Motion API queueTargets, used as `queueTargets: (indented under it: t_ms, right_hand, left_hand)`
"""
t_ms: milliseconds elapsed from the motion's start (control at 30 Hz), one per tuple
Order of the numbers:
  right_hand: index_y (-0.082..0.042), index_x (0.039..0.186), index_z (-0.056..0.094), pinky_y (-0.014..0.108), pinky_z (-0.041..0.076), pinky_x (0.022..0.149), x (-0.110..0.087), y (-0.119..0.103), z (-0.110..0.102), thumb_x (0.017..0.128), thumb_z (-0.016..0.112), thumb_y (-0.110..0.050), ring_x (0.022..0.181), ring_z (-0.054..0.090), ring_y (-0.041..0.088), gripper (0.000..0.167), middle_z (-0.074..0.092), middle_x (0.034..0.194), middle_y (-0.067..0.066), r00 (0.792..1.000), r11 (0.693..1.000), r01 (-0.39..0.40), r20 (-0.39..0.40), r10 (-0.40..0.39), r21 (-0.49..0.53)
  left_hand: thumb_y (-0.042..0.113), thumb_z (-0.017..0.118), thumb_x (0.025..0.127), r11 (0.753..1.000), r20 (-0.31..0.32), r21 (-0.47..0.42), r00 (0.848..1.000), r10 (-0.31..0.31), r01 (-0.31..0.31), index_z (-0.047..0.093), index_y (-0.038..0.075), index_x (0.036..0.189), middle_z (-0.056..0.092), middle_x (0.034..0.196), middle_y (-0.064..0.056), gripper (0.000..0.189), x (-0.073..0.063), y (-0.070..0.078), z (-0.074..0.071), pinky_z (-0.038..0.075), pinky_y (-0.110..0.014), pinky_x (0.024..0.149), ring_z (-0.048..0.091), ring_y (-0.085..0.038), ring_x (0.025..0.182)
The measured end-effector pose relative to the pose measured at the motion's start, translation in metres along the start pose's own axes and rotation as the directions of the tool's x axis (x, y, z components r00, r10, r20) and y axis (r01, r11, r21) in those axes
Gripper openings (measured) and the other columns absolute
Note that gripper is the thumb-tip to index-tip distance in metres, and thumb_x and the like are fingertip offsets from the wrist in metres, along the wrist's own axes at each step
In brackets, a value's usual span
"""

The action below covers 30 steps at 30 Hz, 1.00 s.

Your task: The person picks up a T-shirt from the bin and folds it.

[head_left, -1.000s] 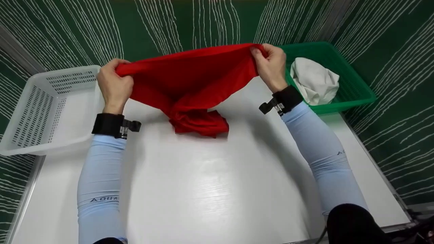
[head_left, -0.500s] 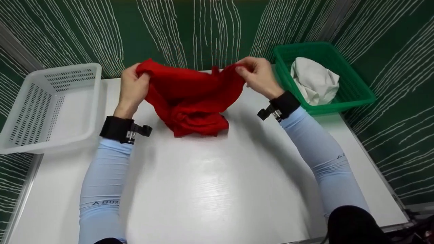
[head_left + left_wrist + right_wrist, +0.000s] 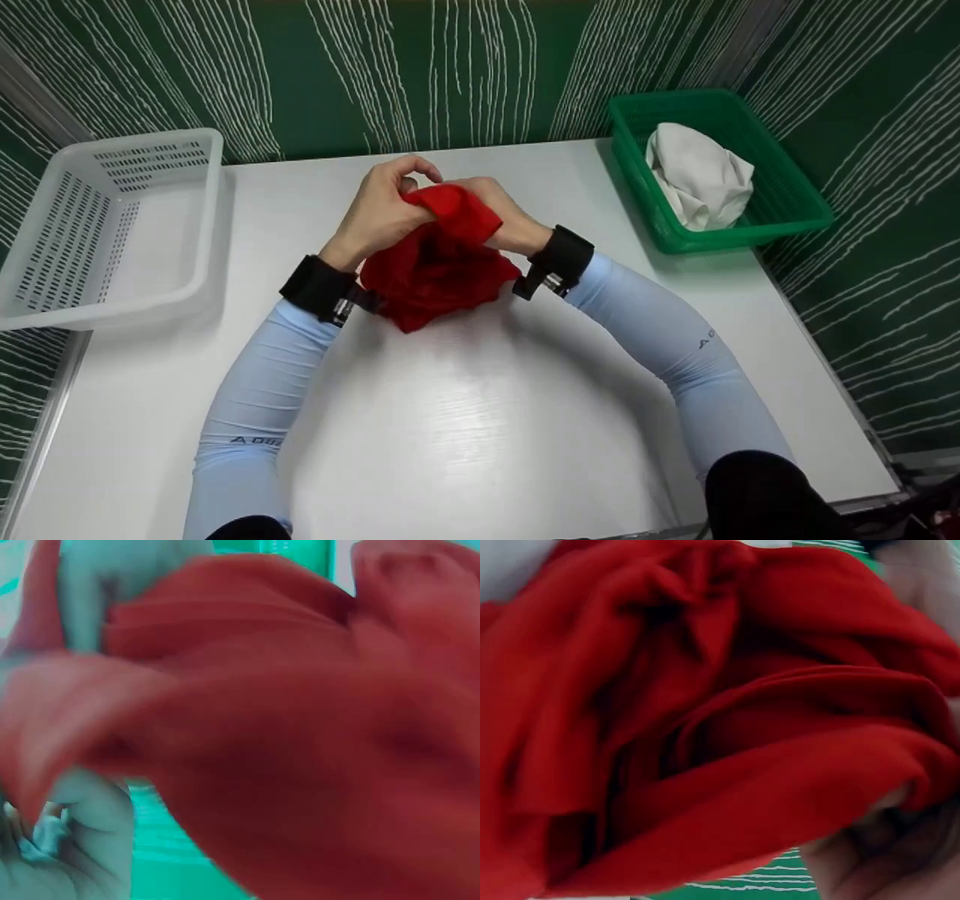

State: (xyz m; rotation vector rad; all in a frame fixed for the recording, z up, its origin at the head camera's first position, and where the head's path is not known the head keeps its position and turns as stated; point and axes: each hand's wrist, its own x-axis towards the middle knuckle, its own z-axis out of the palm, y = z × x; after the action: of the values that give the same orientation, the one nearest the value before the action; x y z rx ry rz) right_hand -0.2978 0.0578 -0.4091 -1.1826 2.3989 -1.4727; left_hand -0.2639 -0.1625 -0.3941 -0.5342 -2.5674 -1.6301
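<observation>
A red cloth (image 3: 442,270) hangs crumpled between my two hands above the middle of the white table, its lower folds at or near the tabletop. My left hand (image 3: 379,214) grips its upper edge, the index finger arched over the top. Close beside it, my right hand (image 3: 514,221) holds the same edge, with its fingers partly hidden behind a raised red flap. Loose, blurred folds of the cloth (image 3: 300,735) fill most of the left wrist view. Deep layered folds of the cloth (image 3: 765,765) show in the right wrist view.
On the left of the white table (image 3: 450,435) stands a white perforated basket (image 3: 199,292). A green basket (image 3: 795,221) at the back right holds a bunched white cloth (image 3: 697,176). Green walls with white streaks (image 3: 330,82) rise behind and beside the table.
Both hands have come together from wide apart, the left moving right and the right moving left. The red cloth's stretched upper edge is now gathered between them.
</observation>
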Motion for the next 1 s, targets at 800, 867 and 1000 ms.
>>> queueTargets:
  t_ms: [800, 867, 1000]
  right_hand:
    - [-0.02, 0.073, 0.058, 0.025, 0.034, 0.062, 0.002, -0.022, -0.094, 0.11, 0.041, -0.002, 0.066, 0.048, 0.011, 0.045, 0.051, 0.067, -0.007, 0.79, 0.922, 0.201, -0.612, 0.047, 0.33]
    - [-0.02, 0.078, 0.062, 0.026, 0.036, 0.064, -0.002, -0.017, -0.1, 0.112, 0.04, -0.003, 0.07, 0.05, 0.013, 0.044, 0.052, 0.07, -0.007, 0.765, 0.944, 0.17, -0.642, 0.053, 0.281]
    - [-0.02, 0.094, 0.072, 0.029, 0.043, 0.075, -0.007, -0.007, -0.11, 0.115, 0.041, -0.005, 0.082, 0.056, 0.016, 0.04, 0.059, 0.081, -0.006, 0.727, 0.97, 0.091, -0.68, 0.091, 0.228]
  left_hand:
    - [0.01, 0.065, 0.099, 0.828, -0.575, 0.479, 0.817, 0.045, 0.292, 0.082, 0.013, 0.133, 0.081, 0.124, -0.018, 0.039, -0.01, -0.04, -0.102, 0.057, -0.058, 0.095, 0.074, -0.042, 0.113]
    - [0.017, 0.075, 0.1, 0.818, -0.552, 0.494, 0.833, 0.032, 0.295, 0.082, 0.012, 0.132, 0.082, 0.127, -0.019, 0.034, -0.012, -0.038, -0.113, 0.056, -0.059, 0.101, 0.074, -0.043, 0.117]
    - [0.028, 0.081, 0.101, 0.816, -0.534, 0.497, 0.845, 0.02, 0.294, 0.083, 0.008, 0.128, 0.082, 0.127, -0.02, 0.034, -0.015, -0.039, -0.132, 0.055, -0.054, 0.104, 0.073, -0.041, 0.118]
